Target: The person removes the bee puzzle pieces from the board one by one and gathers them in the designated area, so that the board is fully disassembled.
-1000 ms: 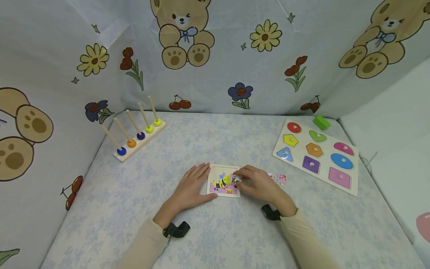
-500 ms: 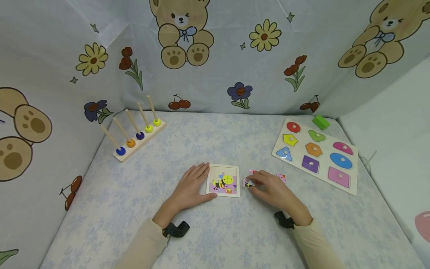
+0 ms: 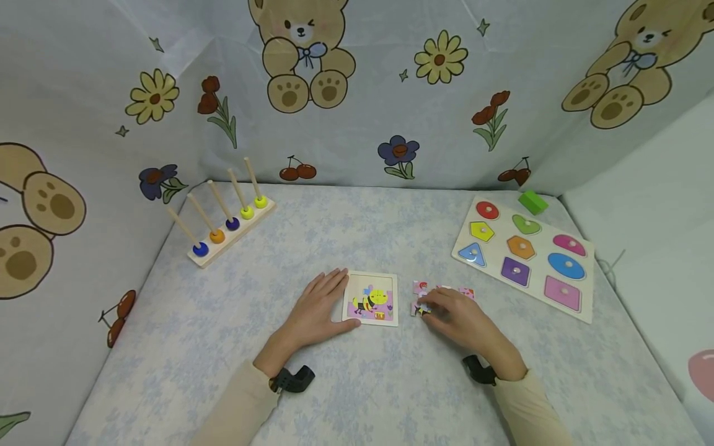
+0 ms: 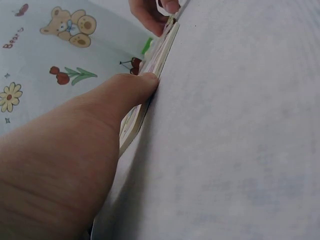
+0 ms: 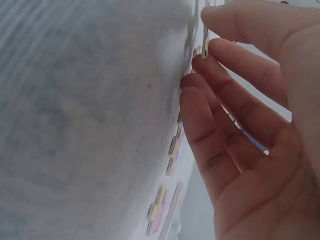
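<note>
A small wooden tray jigsaw puzzle [image 3: 370, 281] lies in the middle of the table, with a yellow bee picture filling its lower part. My left hand [image 3: 317, 311] rests along its left side, fingers straight; the thumb touches the near edge, as the left wrist view also shows. To the right of the tray, my right hand [image 3: 462, 317] pinches a pink and black puzzle piece [image 3: 421, 309] low over the table. In the right wrist view that piece [image 5: 205, 42] stands on edge between thumb and fingertips. Loose puzzle pieces [image 3: 420, 287] lie around the right hand, which partly covers them.
At the right sits a knobbed shape board [image 3: 538, 277], with a green block [image 3: 533, 203] by its far edge. A wooden peg stand [image 3: 234, 238] with coloured beads is at the back left. A printed cloth [image 3: 357, 155] hangs behind the table.
My right hand has moved right, away from the tray, taking the pinched puzzle piece with it to the loose pieces. My left hand has stayed on the tray.
</note>
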The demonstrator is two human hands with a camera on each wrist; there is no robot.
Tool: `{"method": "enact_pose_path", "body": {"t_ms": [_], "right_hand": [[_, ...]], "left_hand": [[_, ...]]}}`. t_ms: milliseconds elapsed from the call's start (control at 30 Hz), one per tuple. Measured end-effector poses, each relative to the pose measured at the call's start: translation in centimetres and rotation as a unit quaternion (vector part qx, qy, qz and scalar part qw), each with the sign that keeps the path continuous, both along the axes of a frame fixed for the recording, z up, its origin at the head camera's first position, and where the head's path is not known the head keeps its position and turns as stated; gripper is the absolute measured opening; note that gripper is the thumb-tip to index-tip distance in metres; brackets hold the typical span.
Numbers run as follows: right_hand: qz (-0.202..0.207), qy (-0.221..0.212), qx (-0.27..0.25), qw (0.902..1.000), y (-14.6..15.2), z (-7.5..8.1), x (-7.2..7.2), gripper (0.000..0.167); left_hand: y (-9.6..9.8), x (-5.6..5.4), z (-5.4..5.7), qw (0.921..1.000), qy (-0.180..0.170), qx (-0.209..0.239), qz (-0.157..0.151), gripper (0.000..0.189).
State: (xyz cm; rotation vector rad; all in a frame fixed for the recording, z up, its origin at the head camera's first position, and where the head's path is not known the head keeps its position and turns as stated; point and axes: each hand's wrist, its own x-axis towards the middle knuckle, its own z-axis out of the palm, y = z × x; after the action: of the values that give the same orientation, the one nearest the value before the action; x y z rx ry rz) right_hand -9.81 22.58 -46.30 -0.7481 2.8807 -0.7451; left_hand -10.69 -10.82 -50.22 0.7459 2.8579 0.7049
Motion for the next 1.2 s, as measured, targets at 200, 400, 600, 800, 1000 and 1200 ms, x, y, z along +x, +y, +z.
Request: {"method": "enact_pose_path", "body": {"t_ms": [200, 400, 600, 800, 1000, 1200], "right_hand": [[-0.005, 0.003, 0.002, 1.0, 0.2, -0.4, 0.2, 0.029], [-0.005, 0.017, 0.004, 0.9998, 0.3, -0.8, 0.3, 0.029], [-0.009, 0.013, 0.009, 0.9998, 0.2, -0.4, 0.3, 0.028], [-0.001, 0.021, 0.0, 0.9998, -0.1, 0.5, 0.0, 0.029], [0.009, 0.01, -0.009, 0.9999, -1.2, 1.0, -0.6, 0.031], [0.038, -0.006, -0.004, 0.9993, -2.9, 1.2, -1.4, 0.031]], "left_hand": [[0.0, 0.0, 0.1, 1.0, 0.001, 0.002, 0.0, 0.102], [-0.1, 0.0, 0.0, 1.0, -0.003, -0.001, -0.001, 0.102], [-0.1, 0.0, 0.0, 1.0, 0.002, 0.002, -0.002, 0.102], [-0.1, 0.0, 0.0, 1.0, -0.001, -0.002, 0.0, 0.102], [-0.1, 0.0, 0.1, 1.0, -0.003, -0.002, -0.003, 0.102], [0.0, 0.1, 0.2, 1.0, -0.001, -0.002, -0.004, 0.102]]}}
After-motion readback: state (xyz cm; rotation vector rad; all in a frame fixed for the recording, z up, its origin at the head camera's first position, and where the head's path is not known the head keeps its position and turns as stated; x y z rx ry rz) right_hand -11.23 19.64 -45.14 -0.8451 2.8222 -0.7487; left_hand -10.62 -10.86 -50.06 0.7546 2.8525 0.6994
